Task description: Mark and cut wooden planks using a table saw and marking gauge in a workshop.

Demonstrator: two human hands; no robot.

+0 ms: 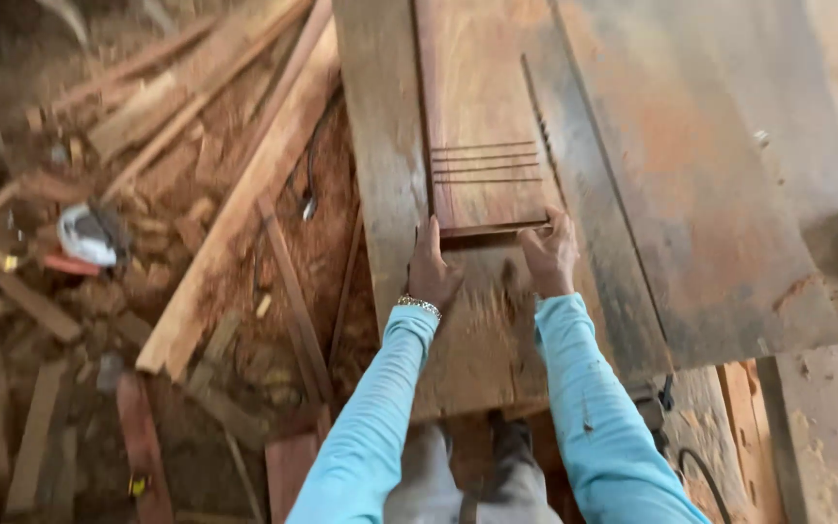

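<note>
A reddish wooden board (482, 107) with several thin grooves cut across it lies flat on a worn saw table (691, 194), next to a saw blade (540, 131) that rises from a slot at its right side. My left hand (432, 272) holds the board's near left corner, thumb along its edge. My right hand (550, 254) grips the near right corner. Both arms wear light blue sleeves, and a metal bracelet (419, 307) is on the left wrist.
Left of the table, long planks (244, 194), offcuts and sawdust cover the floor, with a white and grey object (87, 236) among them. A dark cable (310, 184) hangs by the table's left edge. Another bench surface (831, 427) is at the lower right.
</note>
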